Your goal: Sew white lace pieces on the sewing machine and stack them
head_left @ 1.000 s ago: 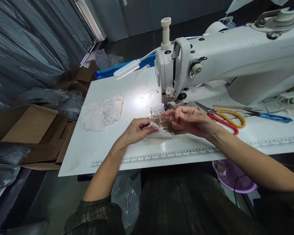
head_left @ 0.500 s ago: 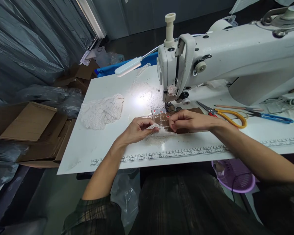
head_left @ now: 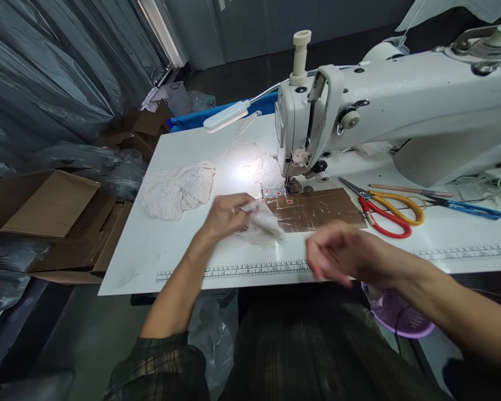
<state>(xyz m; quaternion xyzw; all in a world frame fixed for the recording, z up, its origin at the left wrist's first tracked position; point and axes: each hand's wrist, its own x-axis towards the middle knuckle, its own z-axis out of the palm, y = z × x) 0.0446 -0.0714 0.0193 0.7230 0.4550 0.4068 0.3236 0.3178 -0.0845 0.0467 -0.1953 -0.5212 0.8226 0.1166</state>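
Observation:
My left hand (head_left: pixel 227 216) is closed on a piece of white lace fabric (head_left: pixel 264 223), which hangs over the left end of the brown plate at the sewing machine. My right hand (head_left: pixel 338 253), blurred by motion, is over the front edge of the table with its fingers loosely bent and apart. I see nothing held in it. Behind the lace, the needle area of the white sewing machine (head_left: pixel 292 122) stands over the brown plate (head_left: pixel 321 209). More white lace (head_left: pixel 267 170) lies under the lamp beside the presser foot.
A heap of white lace (head_left: pixel 177 189) lies on the left of the table. Red-handled scissors (head_left: pixel 386 220), yellow-handled scissors (head_left: pixel 401 206) and a blue-handled tool (head_left: pixel 474 207) lie at right. Cardboard boxes (head_left: pixel 54 206) stand left; a purple basket (head_left: pixel 417 328) is below.
My right hand has left the lace and brown plate and come back toward the table's front edge. My left hand has shifted slightly left with the lace, baring more of the plate.

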